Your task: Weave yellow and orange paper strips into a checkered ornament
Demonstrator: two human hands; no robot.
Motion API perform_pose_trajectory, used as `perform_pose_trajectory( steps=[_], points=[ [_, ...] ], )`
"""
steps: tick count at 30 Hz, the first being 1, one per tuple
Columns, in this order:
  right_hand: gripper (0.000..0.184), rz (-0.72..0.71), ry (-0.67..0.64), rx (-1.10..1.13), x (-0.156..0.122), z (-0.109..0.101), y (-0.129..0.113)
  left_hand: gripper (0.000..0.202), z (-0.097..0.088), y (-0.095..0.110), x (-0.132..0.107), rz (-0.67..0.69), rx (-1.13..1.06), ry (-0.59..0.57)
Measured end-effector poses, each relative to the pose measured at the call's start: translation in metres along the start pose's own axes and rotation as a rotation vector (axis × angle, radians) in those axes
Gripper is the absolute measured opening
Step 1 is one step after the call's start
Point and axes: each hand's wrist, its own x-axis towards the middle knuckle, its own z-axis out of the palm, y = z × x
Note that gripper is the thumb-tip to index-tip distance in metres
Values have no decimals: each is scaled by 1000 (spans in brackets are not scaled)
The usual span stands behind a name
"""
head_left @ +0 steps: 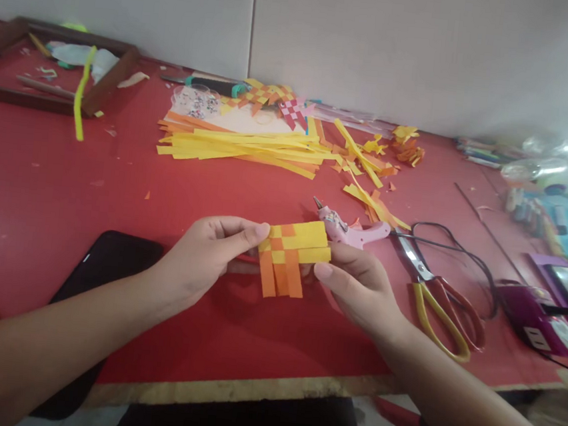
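Between my two hands, above the front of the red table, is a small piece of woven paper strips (284, 243). Its yellow strips point right and its orange strips hang down, crossing in a checkered patch at the upper left. My left hand (215, 243) pinches the checkered corner between thumb and fingers. At the other side my right hand (355, 280) grips the yellow strip ends, thumb in front, with its fingers partly hidden behind the paper. Just beyond the right hand lies a pink glue gun (362, 235).
Yellow and orange paper strips (250, 146) lie in a pile farther back. Scissors (431, 294) and a black cord (484, 272) are on the right. A black phone (108, 263) rests by my left forearm. A wooden frame (28, 100) stands at the back left, near the wall.
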Motion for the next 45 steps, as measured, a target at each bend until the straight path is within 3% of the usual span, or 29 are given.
perform_pose_trajectory(
  steps=[4, 10, 14, 19, 25, 30, 33, 35, 40, 45],
  points=[
    [20, -22, 68, 23, 0, 0, 3, 18, 0, 0, -2, -19, -34, -50],
    [18, -90, 115, -8, 0, 0, 1, 21, 2, 2, -4, -55, 69, -28],
    [25, -138, 142, -113, 0, 2, -4, 36, 1, 0, -5, -5, 243, -50],
    [32, -218, 128, -238, 0, 3, -6, 37, 1, -3, -7, 99, 365, -87],
    [28, -255, 102, -211, 2, 3, -5, 41, 3, -3, -7, 179, 436, -116],
    [30, -220, 103, -216, 3, 2, -4, 75, -4, -7, -9, 121, 305, -296],
    [32, -206, 85, -192, 4, 3, -5, 100, -6, -9, -12, 73, 298, -315],
    [29, -209, 77, -183, 4, 3, -5, 95, -4, -8, -15, 58, 338, -285],
    [15, -246, 67, -123, 3, 2, -4, 54, 4, -2, -14, 102, 315, -258],
    [7, -265, 85, -56, 2, 3, -2, 48, 5, -2, -10, 103, 312, -233]
  ],
)
